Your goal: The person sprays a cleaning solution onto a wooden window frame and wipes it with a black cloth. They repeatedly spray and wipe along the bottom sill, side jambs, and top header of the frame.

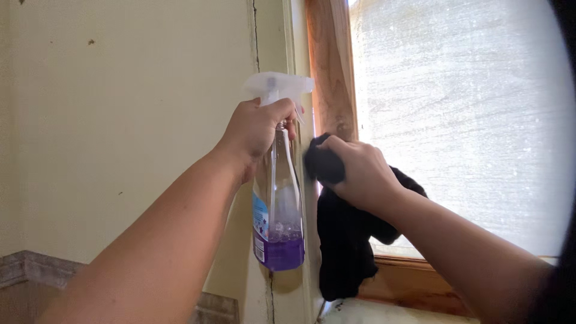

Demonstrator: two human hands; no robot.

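A: Head view, only one. Left hand [255, 129] has a closed grip round the neck of a clear spray bottle [279, 198], finger on the white trigger head [279, 87]. Bottle upright, held up in front of the cream wall [120, 120], just left of the window. Purple liquid [284, 249] sits low, only the bottom part filled.

B: Right hand?

A: Right hand [360, 171] grip closed on a black cloth [345, 240], bunched end pressed against the wooden window frame [330, 66] at its left upright. Rest of the cloth hangs down past the sill [408, 282].

B: Glass?

A: Pane [468, 120] looks hazy, streaky, bright light behind. Can't tell if it's wet.

B: Nozzle direction?

A: Points right, toward frame and cloth. Very close to the right hand.

B: How to do the wiping well?

A: My judgement: keep the bunched cloth flat on the wood with firm pressure, stroke along the grain, top to bottom. Keep the bottle upright so the tube stays in the little liquid there is. Loose tail of cloth could drag along the sill; gather it up. There's a crack [257, 36] in the wall by the trim, so go easy near that edge.
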